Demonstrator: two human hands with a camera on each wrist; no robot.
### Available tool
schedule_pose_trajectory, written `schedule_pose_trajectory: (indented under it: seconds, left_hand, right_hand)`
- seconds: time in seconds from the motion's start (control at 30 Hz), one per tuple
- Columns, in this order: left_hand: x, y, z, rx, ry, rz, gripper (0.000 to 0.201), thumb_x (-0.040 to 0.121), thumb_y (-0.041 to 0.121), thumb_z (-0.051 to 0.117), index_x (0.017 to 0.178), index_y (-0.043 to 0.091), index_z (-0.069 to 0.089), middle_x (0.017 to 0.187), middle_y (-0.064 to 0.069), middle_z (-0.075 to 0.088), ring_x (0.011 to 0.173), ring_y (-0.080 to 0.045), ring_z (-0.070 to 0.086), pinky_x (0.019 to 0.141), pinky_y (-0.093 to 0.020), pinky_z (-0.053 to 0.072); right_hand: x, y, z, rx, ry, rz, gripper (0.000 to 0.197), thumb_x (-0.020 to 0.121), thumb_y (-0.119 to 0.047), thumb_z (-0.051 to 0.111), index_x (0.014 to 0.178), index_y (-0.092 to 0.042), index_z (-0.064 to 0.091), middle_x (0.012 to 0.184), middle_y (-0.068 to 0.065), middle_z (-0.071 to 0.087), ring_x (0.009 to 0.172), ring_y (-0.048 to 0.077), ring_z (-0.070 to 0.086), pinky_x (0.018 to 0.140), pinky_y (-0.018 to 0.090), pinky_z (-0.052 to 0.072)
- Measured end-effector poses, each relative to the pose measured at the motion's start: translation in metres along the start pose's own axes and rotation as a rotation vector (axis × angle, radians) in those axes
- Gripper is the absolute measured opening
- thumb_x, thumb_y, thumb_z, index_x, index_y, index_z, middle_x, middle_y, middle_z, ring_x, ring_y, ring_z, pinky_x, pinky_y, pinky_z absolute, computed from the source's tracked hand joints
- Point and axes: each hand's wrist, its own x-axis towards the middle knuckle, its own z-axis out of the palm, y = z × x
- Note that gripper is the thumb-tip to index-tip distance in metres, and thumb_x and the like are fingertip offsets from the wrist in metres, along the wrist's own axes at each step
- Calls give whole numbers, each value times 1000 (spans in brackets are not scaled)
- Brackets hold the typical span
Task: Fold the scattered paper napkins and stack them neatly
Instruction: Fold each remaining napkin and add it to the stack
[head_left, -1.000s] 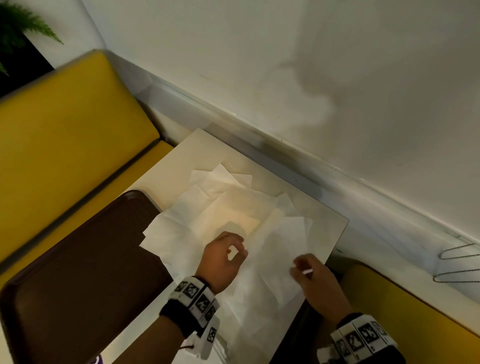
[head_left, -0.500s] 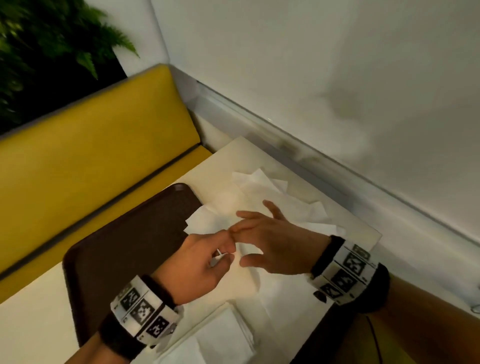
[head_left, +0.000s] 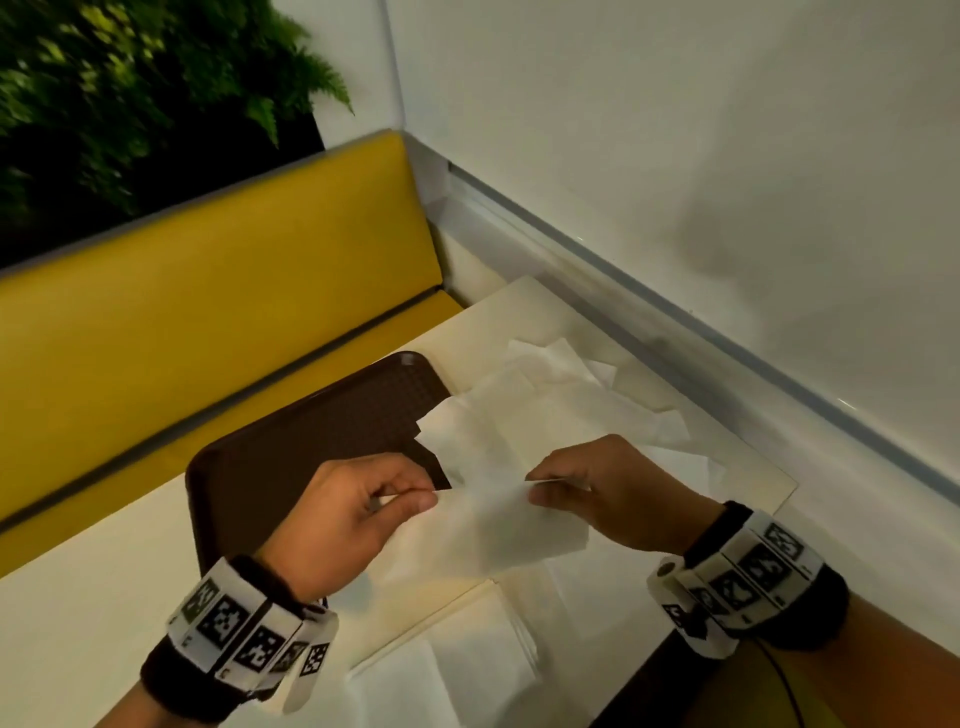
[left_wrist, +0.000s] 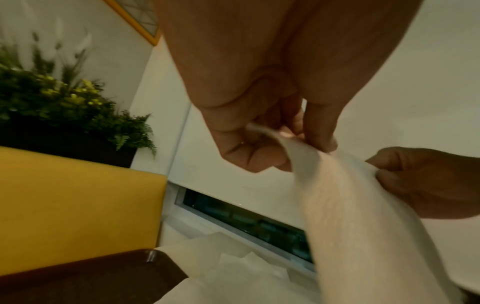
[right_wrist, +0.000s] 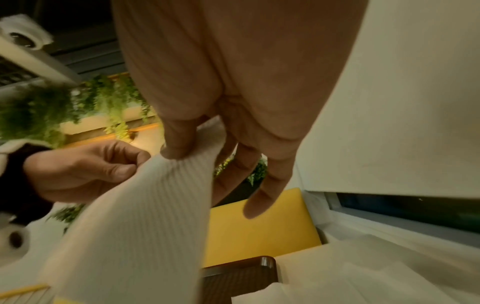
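Tray (head_left: 311, 441) at left carries no napkins, bar one corner overlapping its edge. My left hand (head_left: 348, 512) pinches one upper corner of a single napkin (head_left: 498, 519), thumb against forefinger; my right hand (head_left: 597, 491) pinches the opposite corner, so the sheet hangs lifted above the table (head_left: 753, 467), unfolded. Behind it, loose napkins (head_left: 561, 410) lie overlapped, unfolded. Nearest me sits what looks like a folded stack (head_left: 467, 654), blurred. Estimate: a few done, most left.

No readable text anywhere; only black-and-white square code markers on both wristbands (head_left: 249, 631), no legible letters or numbers.
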Motion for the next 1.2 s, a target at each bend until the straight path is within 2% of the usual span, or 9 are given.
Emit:
schedule_pose_trajectory:
  seconds: [0.2, 0.3, 0.4, 0.53, 0.63, 0.73, 0.93, 1.07, 1.2]
  left_hand:
    - [-50, -32, 8, -198, 75, -267, 10, 83, 37, 66, 82, 29, 70, 72, 6, 69, 68, -15, 65, 66, -28, 53]
    - [-93, -58, 36, -254, 107, -427, 8, 85, 23, 69, 78, 28, 69, 64, 13, 66, 59, -2, 59, 59, -19, 48]
    - [-137, -87, 72, -222, 38, -601, 16, 86, 21, 69, 73, 28, 66, 59, 15, 61, 54, 0, 53, 57, -24, 46]
    - [-167, -115, 109, -111, -70, -774, 23, 88, 32, 66, 66, 28, 57, 65, 8, 62, 62, -8, 56, 62, -24, 48]
    - [-165, -122, 120, -31, -64, -783, 26, 91, 29, 61, 68, 34, 50, 72, 12, 60, 68, -5, 54, 66, -19, 42]
    - [-161, -127, 123, 25, -23, -800, 29, 92, 24, 59, 67, 32, 47, 72, 11, 58, 72, -12, 56, 68, -22, 43]
    - [-157, -128, 131, 185, -46, -800, 19, 95, 39, 50, 80, 29, 46, 81, 8, 59, 73, -8, 57, 70, -24, 48]
    - [-153, -126, 135, 302, -80, -772, 19, 94, 41, 49, 107, 28, 47, 109, 7, 54, 97, -10, 53, 88, -25, 49]
    - [-122, -115, 127, 422, 0, -697, 34, 87, 41, 59, 116, 29, 47, 122, 5, 44, 110, -16, 42, 98, -33, 42]
  right_hand:
    - [-8, 9, 29, 250, 13, 119, 28, 96, -29, 50, 102, -14, 73, 95, -4, 73, 87, 6, 65, 78, 19, 53]
    - [-6, 18, 65, 338, -106, 205, 25, 97, -27, 52, 93, -14, 73, 86, -3, 73, 76, 12, 66, 71, 26, 55]
    - [-7, 27, 111, 262, -230, 260, 24, 95, -29, 55, 75, -24, 66, 66, -15, 65, 61, -1, 58, 61, 17, 47]
    - [-6, 40, 158, 146, -244, 342, 30, 93, -30, 54, 66, -18, 59, 66, -7, 58, 61, 2, 52, 63, 21, 44]
    - [0, 41, 183, 68, -228, 358, 36, 94, -24, 49, 58, -27, 45, 61, -6, 53, 60, 9, 52, 61, 26, 41]
    - [5, 41, 198, 0, -184, 388, 25, 94, -25, 45, 76, -13, 58, 73, 7, 64, 70, 24, 61, 66, 36, 49]
    - [8, 35, 210, -151, -123, 383, 22, 98, -32, 42, 103, -15, 55, 95, 3, 65, 83, 20, 65, 78, 34, 56]
    - [3, 31, 212, -199, -110, 381, 30, 99, -35, 39, 123, -18, 44, 111, 1, 62, 91, 19, 65, 80, 31, 55]
    - [-14, 32, 188, -105, -18, 406, 29, 96, -39, 44, 119, -22, 41, 111, -4, 55, 91, 15, 63, 76, 26, 52]
